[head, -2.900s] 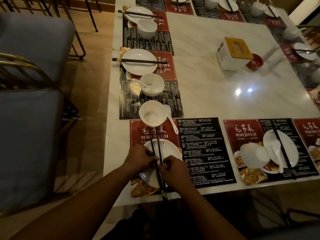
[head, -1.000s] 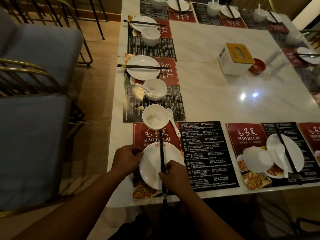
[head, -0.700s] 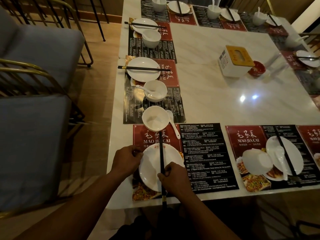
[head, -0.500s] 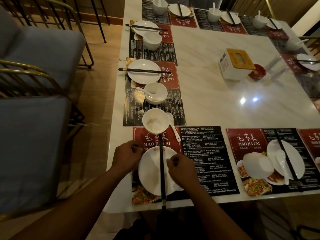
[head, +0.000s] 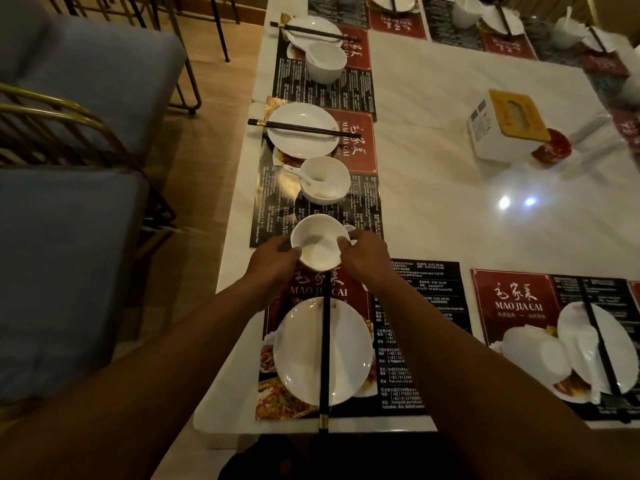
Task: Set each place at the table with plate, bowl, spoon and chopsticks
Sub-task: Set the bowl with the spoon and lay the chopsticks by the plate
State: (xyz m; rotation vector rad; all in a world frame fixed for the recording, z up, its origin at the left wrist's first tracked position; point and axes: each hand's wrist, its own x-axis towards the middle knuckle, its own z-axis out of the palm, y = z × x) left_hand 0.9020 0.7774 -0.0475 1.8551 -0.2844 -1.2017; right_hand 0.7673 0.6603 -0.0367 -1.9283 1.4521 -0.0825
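Small white round bowl [head: 318, 242], empty, left hand [head: 273, 259] and right hand [head: 363, 254] gripping opposite rims, near bench [head: 450, 209] left edge, open marble rightward

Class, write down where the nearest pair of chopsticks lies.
In the head view, bottom centre, the chopsticks lie straight across the nearest plate, below the empty bowl.
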